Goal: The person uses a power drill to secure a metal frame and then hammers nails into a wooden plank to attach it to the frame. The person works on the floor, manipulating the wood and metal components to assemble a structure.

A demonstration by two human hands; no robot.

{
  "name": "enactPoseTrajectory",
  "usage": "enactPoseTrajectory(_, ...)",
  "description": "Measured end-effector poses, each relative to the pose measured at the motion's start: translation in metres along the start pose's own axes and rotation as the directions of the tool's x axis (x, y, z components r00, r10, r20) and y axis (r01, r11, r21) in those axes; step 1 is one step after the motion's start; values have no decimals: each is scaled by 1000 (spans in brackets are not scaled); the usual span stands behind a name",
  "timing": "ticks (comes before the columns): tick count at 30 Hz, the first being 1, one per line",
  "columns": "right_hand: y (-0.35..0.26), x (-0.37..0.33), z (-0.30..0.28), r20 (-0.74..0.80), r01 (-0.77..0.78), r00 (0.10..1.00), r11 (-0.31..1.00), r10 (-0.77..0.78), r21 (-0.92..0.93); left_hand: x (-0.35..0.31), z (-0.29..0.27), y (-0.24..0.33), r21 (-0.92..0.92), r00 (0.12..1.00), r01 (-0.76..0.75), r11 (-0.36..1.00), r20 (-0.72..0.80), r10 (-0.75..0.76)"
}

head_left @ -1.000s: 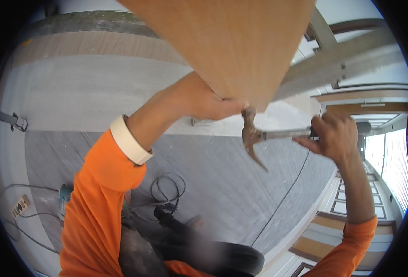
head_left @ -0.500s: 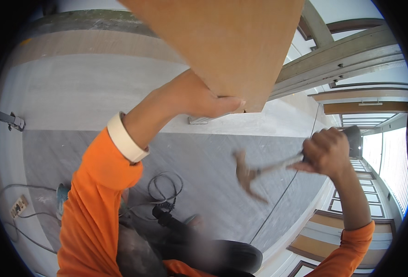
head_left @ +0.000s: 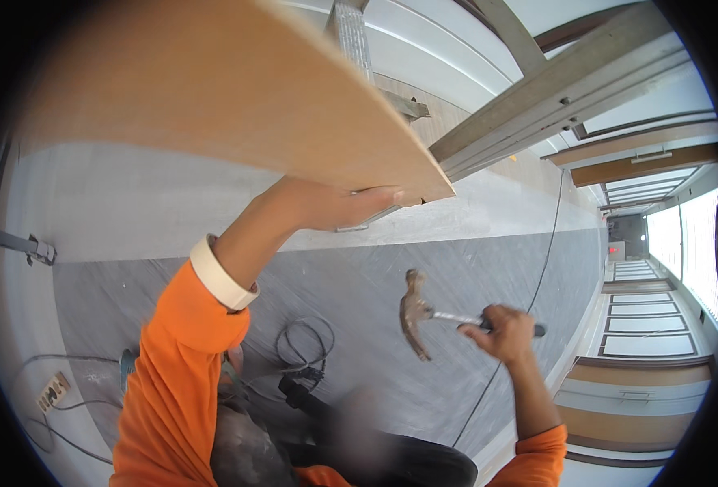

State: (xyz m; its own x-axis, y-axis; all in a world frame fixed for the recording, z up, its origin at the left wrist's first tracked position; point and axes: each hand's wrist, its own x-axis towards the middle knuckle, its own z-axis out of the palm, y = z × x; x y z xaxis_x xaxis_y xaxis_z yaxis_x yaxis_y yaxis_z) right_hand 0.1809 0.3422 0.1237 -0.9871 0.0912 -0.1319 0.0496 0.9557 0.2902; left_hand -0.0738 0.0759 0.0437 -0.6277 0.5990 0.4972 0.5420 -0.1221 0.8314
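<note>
A flat light-brown wooden board (head_left: 245, 97) slants across the upper left of the view. My left hand (head_left: 318, 203) grips its lower edge, the thumb lying along it near the corner; the other fingers are hidden. Close to the thumb, the board's edge shows a small dark notch. Lower and to the right, my right hand (head_left: 506, 331) is closed round the dark handle grip of a claw hammer (head_left: 414, 315). The hammer's rusty head points left, below the board corner and apart from it.
Behind the board corner runs a long, worn beam-like rail (head_left: 562, 97). A coiled black cable (head_left: 326, 349) lies on the grey floor (head_left: 213, 300) below my left arm. At the far left are a power strip (head_left: 53, 394) and a metal bar (head_left: 18, 239).
The board has swung leftward, uncovering more of the rail and the structure behind it. My right hand has come left and down with the hammer, which looks less blurred now.
</note>
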Motion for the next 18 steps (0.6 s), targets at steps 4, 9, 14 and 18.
enactPoseTrajectory(4, -37, -38, 65, 238, -334, 940, 802, 245, 495, -12, 5, -12, 65, 999, -8, 998, 43, 5)
enactPoseTrajectory(9, -89, -43, 117, 435, -462, 857, 36, 277, 886, -18, 12, -11, 86, 982, -185, 979, 59, 180)
enactPoseTrajectory(14, -123, -20, 121, 455, -366, 825, -297, 334, 882, -13, 10, -15, 91, 916, -397, 913, -22, 401)
enactPoseTrajectory(18, -141, -8, 127, 539, -339, 695, -444, 475, 829, -14, 1, -14, 33, 915, -404, 914, 17, 403)
